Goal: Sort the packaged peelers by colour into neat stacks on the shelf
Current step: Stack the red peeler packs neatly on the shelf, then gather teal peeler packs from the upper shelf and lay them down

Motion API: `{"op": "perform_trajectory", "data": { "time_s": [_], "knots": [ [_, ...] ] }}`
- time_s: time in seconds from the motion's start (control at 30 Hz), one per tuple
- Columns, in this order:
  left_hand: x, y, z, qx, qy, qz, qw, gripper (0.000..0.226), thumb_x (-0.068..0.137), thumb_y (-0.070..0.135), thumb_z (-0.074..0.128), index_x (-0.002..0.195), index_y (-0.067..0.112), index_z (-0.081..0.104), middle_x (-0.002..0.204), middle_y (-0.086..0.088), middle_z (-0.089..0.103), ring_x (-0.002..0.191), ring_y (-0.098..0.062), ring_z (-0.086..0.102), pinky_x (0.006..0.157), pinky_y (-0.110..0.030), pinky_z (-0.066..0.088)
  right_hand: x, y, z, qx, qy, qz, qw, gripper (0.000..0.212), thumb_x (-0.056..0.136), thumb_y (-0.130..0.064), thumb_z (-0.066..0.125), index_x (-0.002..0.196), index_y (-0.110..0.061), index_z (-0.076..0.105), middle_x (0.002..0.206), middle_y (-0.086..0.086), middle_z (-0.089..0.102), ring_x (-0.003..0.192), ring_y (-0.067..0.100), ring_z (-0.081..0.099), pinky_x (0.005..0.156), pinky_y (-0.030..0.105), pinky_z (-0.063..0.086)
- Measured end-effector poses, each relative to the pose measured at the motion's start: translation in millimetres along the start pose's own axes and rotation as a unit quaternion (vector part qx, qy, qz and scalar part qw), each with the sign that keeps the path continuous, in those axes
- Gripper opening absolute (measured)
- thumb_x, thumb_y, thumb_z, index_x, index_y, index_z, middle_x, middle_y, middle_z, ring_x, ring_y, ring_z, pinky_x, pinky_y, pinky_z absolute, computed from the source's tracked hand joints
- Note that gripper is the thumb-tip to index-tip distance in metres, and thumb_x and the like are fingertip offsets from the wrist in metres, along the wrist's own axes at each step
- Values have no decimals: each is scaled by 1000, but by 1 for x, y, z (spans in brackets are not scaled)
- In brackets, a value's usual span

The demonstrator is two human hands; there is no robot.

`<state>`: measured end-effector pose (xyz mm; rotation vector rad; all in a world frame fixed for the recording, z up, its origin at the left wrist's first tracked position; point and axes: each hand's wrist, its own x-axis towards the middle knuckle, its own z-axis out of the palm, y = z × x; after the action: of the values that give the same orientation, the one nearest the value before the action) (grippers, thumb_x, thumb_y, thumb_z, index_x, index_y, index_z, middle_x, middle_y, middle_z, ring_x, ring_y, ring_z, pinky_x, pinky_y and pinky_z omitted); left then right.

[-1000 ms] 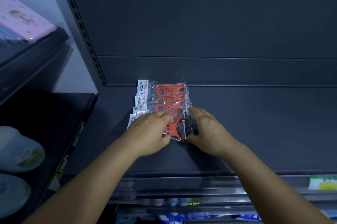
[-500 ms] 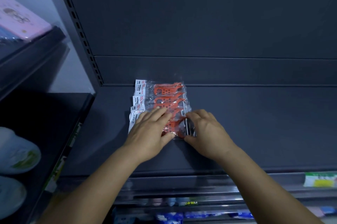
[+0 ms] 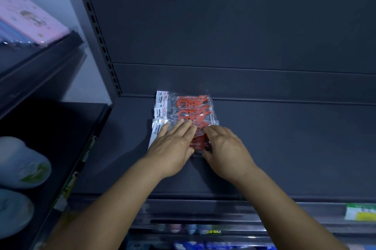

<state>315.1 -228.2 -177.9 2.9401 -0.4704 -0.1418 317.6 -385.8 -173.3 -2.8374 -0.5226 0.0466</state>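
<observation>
The peelers (image 3: 187,114), orange and each sealed in a clear bag with a white label strip at its left end, lie overlapped in a short row on the dark shelf (image 3: 284,148), left of its middle and close to the back panel. The farthest pack sits just before the back edge; the nearer ones step toward the front, each partly covering the one behind.

The left hand (image 3: 173,148) lies flat, palm down, fingers straight and together, pressing on the nearest packs and hiding most of them. The right hand (image 3: 225,148) rests against the right end of the nearest pack, fingers loosely curled along its edge and thumb at its front corner; whether it pinches the bag or only touches it cannot be told. Both forearms reach in from the bottom of the view.

Nothing else lies on this shelf. A slotted upright (image 3: 97,32) rises at its left rear corner. Left of that, a neighbouring black shelf (image 3: 50,127) holds two pale rounded items (image 3: 22,164), blurred, and a higher shelf carries a pink box (image 3: 30,17). Along the front rail sits a green and yellow tag (image 3: 361,212) at far right. Below the rail, blurred blue and pastel goods (image 3: 193,245) show on a lower level. The light is dim and bluish.
</observation>
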Motion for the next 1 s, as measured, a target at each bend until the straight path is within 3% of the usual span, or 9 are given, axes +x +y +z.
{"op": "perform_trajectory", "data": {
  "time_s": [0.13, 0.37, 0.6, 1.0],
  "knots": [
    [-9, 4, -4, 3, 37, -35, 999, 64, 100, 37, 35, 151, 17, 3, 160, 1, -1, 146, -13, -7, 116, -32, -9, 1, 0, -6, -1, 3, -32, 999, 60, 91, -35, 53, 143, -16, 31, 151, -2, 31, 139, 19, 27, 116, 32, 23],
    [-48, 12, -32, -8, 145, -161, 976, 54, 96, 32, 45, 145, 17, 29, 146, 3, 35, 135, -17, 32, 111, -27, 23, 13, -14, -34, 24, 8, -154, 988, 56, 92, -36, 50, 142, -19, 34, 147, -2, 37, 134, 20, 33, 111, 26, 24],
    [-119, 24, -67, 2, 231, -324, 917, 55, 98, 38, 40, 148, 23, 21, 152, 8, 26, 137, -11, 25, 110, -22, 19, 11, -64, -59, 90, 10, -322, 942, 53, 93, -36, 50, 141, -19, 36, 145, -4, 40, 134, 15, 33, 108, 22, 24],
    [-272, 11, -124, 75, 347, -478, 803, 46, 93, 37, 49, 137, 26, 41, 133, 7, 47, 124, -13, 41, 98, -23, 33, -19, -227, -77, 179, 0, -495, 850, 48, 95, -38, 47, 138, -21, 39, 142, -6, 40, 131, 12, 33, 105, 24, 30]
  ]
}}
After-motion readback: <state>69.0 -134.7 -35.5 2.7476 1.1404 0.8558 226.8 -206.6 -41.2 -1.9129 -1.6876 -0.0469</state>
